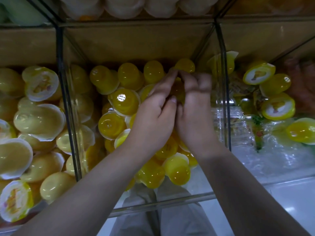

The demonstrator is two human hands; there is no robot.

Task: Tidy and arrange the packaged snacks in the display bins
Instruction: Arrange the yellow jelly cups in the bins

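Note:
Several yellow jelly cups [125, 100] fill the middle clear bin [153, 204]. Both my hands reach into it, side by side over the pile. My left hand [153, 114] lies on the cups with fingers stretched toward a cup at the back [185, 65]. My right hand [196, 113] is blurred, its fingers bent over a cup that is mostly hidden between the two hands. Whether either hand grips a cup I cannot tell.
The left bin holds paler yellow cups [39, 120], some lid-up. The right bin [255, 182] holds a few yellow cups [277, 106] and crumpled clear plastic wrap [281, 150]. Black-edged clear dividers [223, 92] separate the bins. More cups sit on the shelf above [126, 7].

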